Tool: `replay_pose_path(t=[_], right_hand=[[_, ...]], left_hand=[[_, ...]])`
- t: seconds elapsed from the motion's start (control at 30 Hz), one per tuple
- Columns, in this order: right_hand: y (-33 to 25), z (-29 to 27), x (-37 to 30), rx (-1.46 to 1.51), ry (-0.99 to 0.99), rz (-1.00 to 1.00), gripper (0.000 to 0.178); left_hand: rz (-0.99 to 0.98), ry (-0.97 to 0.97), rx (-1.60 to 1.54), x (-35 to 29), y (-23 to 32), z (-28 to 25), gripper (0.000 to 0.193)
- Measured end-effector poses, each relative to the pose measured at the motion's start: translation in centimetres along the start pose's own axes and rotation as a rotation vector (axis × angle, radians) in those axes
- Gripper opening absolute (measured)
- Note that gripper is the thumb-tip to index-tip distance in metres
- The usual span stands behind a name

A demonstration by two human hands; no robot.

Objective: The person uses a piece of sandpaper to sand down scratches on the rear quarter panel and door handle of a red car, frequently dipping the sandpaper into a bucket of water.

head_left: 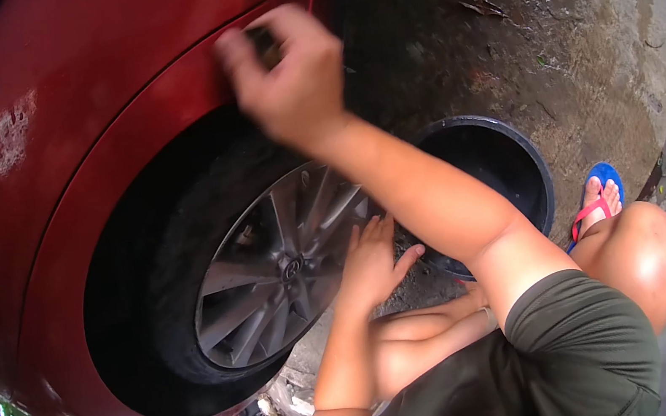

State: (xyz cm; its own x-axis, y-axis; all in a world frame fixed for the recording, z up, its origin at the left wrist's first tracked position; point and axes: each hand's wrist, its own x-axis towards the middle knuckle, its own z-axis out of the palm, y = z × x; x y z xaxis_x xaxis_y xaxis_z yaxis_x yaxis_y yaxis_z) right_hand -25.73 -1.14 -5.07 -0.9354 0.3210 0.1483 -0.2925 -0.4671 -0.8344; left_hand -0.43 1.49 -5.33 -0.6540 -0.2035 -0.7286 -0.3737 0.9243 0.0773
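I can't tell if the blurred, curled right hand (292, 86) holds anything. The outstretched left hand (373, 267) partly hides the wheel (291, 270).

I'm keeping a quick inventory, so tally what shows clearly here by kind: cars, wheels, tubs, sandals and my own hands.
Cars: 1, the red car
Wheels: 1, the spoked wheel
Tubs: 1, the black tub
Sandals: 1, the blue sandal
Hands: 2, left hand and right hand
Total: 6
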Motion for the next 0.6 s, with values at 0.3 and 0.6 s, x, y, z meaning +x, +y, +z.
replay_pose_path(t=[0.3, 0.6], right_hand=[[0.2, -0.6, 0.5, 0.027, -0.019, 0.137, 0.022], [-0.3, -0.4, -0.2, 0.001, 0.017, 0.061, 0.021]], left_hand=[[0.037, 0.033, 0.077, 0.5, -0.3, 0.4, 0.078], [0.032, 0.036, 0.059, 0.5, 0.0, 0.5, 0.075]])
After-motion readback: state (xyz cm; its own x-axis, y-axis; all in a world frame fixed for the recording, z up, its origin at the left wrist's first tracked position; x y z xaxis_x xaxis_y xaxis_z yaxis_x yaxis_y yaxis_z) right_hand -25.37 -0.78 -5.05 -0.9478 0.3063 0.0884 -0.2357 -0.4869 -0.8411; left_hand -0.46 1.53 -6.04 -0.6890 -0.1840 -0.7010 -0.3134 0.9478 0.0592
